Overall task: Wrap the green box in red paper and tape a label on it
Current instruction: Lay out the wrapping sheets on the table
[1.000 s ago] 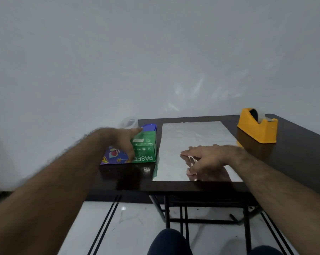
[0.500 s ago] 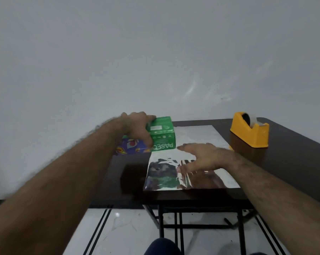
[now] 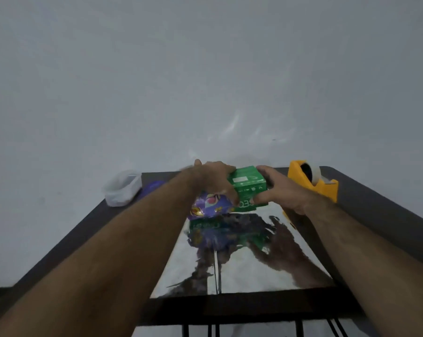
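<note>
- My left hand [image 3: 216, 181] and right hand [image 3: 278, 188] grip the green box [image 3: 248, 184], white print on its faces.
- Silvery sheet [image 3: 242, 266] covers the dark counter [image 3: 375, 212]; pale wall [image 3: 205, 69] behind.

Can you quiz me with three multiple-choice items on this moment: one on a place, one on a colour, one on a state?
1. Where is the tape dispenser?
A. far right of the table
B. on the floor
C. on the shiny sheet

2. What colour does the upward face of the wrapping sheet show?
A. blue
B. black
C. mirror-like silver

3. How is the green box held?
A. lying untouched
B. gripped by both hands
C. left hand only

Answers:
1 A, it stands near the far right edge, beside the sheet.
2 C, the sheet reflects arms and box.
3 B, the left hand and right hand grip its two ends above the sheet.
</note>
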The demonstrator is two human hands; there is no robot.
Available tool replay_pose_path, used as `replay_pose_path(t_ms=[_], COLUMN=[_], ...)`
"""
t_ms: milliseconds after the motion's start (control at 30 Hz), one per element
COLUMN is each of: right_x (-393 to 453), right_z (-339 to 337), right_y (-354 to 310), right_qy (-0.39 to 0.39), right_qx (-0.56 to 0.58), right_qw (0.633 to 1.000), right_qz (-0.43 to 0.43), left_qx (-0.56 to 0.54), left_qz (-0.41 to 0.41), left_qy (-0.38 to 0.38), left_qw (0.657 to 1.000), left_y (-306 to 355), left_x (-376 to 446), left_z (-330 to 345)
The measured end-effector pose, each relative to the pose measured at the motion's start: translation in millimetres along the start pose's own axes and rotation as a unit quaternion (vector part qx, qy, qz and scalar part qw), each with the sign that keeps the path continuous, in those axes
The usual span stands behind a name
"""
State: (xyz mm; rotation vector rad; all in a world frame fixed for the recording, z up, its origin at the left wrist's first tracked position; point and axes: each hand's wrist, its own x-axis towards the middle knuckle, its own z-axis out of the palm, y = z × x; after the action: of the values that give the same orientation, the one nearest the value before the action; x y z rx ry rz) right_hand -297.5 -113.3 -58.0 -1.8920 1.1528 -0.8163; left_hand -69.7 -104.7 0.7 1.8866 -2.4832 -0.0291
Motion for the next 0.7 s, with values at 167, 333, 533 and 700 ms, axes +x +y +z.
replay_pose_path(t_ms=[167,333,533,700], right_x=[8.9,9.8,0.9,-2.9], right_z=[-5.4,0.5,-8.9,-6.1], right_y=[22.6,37.9,40.7,42.9], right_qy=[-0.019,-0.009,-0.060,-0.095], right_qx=[0.022,0.028,-0.077,-0.155], right_qw=[0.999,0.999,0.995,0.981], right_qz=[0.014,0.016,0.032,0.069], left_qx=[0.031,0.054,-0.165,-0.360], left_qz=[0.004,0.019,0.004,-0.023], left_qy=[-0.027,-0.017,0.039,0.044], left_qw=[0.999,0.998,0.986,0.932], left_y=[6.5,1.8,-55.3,-92.6], left_x=[16.8,13.7,-26.4,-51.9], left_z=[13.9,17.1,17.0,55.8])
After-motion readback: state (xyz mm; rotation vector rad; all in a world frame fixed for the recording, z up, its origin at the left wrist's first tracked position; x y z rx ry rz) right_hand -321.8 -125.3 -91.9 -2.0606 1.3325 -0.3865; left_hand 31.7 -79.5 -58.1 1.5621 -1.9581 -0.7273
